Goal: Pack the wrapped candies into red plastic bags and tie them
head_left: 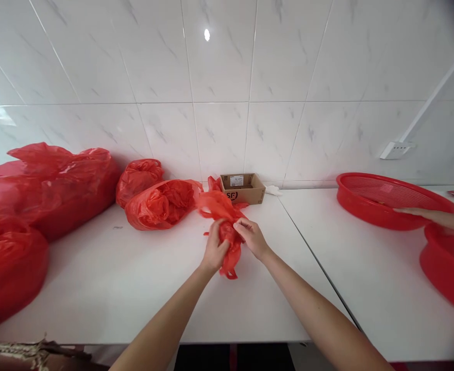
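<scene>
Both my hands are closed on a crumpled red plastic bag [232, 237] above the middle of the white table [134, 288]. My left hand [216, 247] wraps its fingers round the left side of the bunched plastic. Opposite it, my right hand [252, 238] pinches the right side between thumb and fingers. Loose ends of the bag hang below the hands and spread out behind them. Just beyond stands a small open cardboard box [246, 189]. A red bag stuffed with crumpled plastic [165, 203] lies to the left of my hands.
Big full red bags [52, 185] fill the left side, with another bag [6, 268] nearer me. At the right are two red sieve baskets [381, 216], [443, 268]; another person's hand [416, 211] reaches over one. A tiled wall [227, 134] bounds the back.
</scene>
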The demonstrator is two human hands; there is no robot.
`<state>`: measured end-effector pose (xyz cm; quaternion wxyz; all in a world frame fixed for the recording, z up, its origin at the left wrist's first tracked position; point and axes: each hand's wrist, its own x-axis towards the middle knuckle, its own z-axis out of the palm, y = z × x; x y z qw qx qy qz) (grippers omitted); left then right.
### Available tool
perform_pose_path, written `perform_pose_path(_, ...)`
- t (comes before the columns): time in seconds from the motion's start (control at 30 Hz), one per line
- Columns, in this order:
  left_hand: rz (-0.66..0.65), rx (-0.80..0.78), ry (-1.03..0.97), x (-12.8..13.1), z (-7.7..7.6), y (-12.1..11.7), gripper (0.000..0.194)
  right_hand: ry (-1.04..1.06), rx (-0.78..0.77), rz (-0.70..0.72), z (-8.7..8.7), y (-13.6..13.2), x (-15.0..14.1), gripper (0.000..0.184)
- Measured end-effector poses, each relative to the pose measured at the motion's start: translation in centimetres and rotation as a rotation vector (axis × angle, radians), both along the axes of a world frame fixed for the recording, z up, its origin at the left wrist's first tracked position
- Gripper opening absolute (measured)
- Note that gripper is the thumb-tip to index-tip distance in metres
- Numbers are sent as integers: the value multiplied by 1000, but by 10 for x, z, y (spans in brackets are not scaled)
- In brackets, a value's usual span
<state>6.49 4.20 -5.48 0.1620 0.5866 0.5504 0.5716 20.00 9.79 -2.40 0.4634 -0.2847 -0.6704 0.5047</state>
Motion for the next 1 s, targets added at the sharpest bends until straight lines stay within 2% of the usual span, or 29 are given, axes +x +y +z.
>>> perform_pose_path(0.07,-33,-47,16,7,-1,-1,41,78,-49,-31,-5,1,11,33)
perform_pose_path(0.13,20,-97,35,-4,-2,-2,30,195,-88,-134,-9,9,27,32)
perform_pose_path(0.27,291,-132,57,-56,7,-12,15,480,-142,-384,-12,37,71,37)
perform_pose_path(0.37,499,-67,141,-88,28,-21,25,610,-170,-426,-9,51,95,36)
perform_pose_path(0.47,597,16,306,-97,54,-18,49,644,-206,-351,-7,49,98,31)
perform_pose_path(0.53,567,17,448,-93,64,-7,58,636,-224,-287,-6,44,92,29)
perform_pose_path(0.6,471,-45,592,-83,61,7,57,625,-232,-239,-6,38,85,27)
perform_pose_path(0.7,324,-207,740,-66,39,26,52,606,-243,-197,-6,34,79,26)
perform_pose_path(0.77,262,-309,784,-57,21,34,51,589,-250,-179,-7,34,77,26)
perform_pose_path(0.83,218,-385,798,-55,10,40,42,573,-259,-164,-8,34,77,26)
perform_pose_path(0.9,188,-430,786,-59,9,43,31,562,-271,-152,-9,34,78,27)
perform_pose_path(1.0,155,-421,730,-71,26,41,22,565,-289,-134,-8,33,79,27)
